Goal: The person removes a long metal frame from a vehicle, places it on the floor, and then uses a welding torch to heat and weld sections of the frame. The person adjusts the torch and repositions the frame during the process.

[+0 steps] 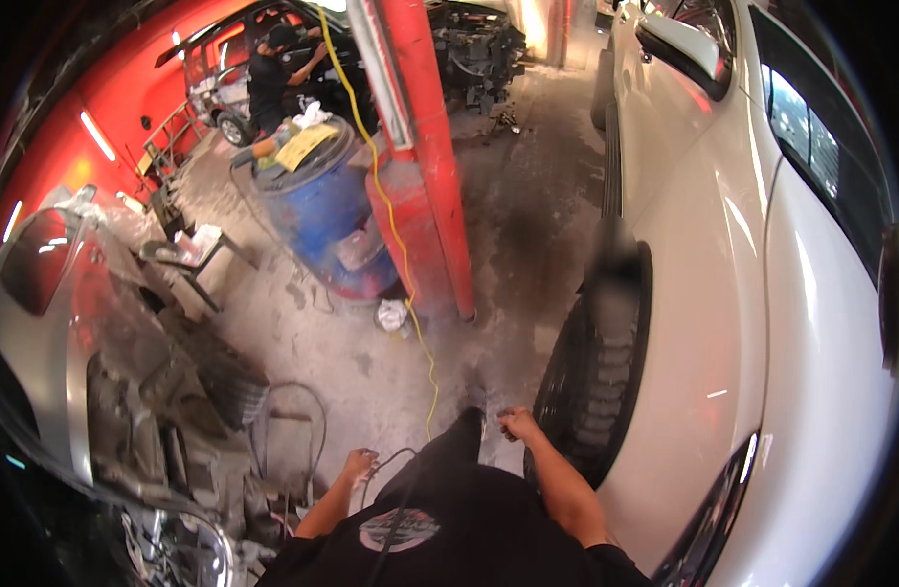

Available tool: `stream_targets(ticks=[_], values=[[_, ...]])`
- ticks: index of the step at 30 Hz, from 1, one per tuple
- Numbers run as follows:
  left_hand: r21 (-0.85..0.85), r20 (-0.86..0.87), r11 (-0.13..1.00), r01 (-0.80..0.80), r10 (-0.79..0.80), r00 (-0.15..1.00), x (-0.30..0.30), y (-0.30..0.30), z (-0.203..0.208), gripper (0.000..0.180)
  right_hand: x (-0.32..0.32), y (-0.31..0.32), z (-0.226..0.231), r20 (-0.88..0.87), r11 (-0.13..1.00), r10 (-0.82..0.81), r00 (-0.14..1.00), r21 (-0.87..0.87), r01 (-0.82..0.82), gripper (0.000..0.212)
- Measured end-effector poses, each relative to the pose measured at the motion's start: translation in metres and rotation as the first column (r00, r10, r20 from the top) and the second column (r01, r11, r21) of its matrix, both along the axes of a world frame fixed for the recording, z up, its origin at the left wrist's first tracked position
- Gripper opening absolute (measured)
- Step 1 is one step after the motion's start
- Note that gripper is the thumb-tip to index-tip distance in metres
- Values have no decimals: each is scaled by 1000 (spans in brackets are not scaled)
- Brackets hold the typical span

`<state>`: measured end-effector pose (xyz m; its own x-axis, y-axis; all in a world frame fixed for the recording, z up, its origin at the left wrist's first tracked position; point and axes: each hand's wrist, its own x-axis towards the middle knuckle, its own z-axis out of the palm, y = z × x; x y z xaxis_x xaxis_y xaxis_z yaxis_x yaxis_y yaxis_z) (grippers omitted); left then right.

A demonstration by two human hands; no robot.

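My left hand [359,464] is low in front of me, left of my body, with its fingers curled. A thin dark cable [399,456] loops close beside it; whether the fingers grip the cable is not clear. To the right of my legs, my right hand [516,424] is closed, and what it may hold is too small to make out. It is nearest to the black front tire [606,377] of a white vehicle [699,323]. A yellow cord [397,230] hangs down and trails along the floor ahead of me.
Ahead stand a red post [435,166] and a blue drum [317,220] with a yellow sheet on its lid. A stripped car body part [146,391] fills the left side. Farther back, another person [270,83] works at a dismantled vehicle. Crumpled white material [392,314] lies on the floor.
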<state>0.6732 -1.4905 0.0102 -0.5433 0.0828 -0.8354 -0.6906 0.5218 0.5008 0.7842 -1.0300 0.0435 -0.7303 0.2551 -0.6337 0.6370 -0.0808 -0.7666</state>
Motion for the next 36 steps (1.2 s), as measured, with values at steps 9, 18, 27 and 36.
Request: stream_targets(ticks=[9, 18, 27, 36], values=[[16, -283, 685, 728, -695, 661, -293, 333, 16, 35, -171, 227, 63, -76, 939, -327, 942, 83, 333, 27], [467, -444, 698, 543, -345, 827, -460, 700, 102, 37, -361, 434, 25, 49, 956, -271, 961, 134, 262, 21], [406, -289, 906, 118, 5, 957, -653, 823, 90, 35, -599, 666, 59, 44, 973, 23, 999, 229, -33, 31], [113, -95, 990, -85, 96, 991, -876, 875, -17, 22, -769, 834, 12, 7, 945, 32, 999, 325, -33, 31]])
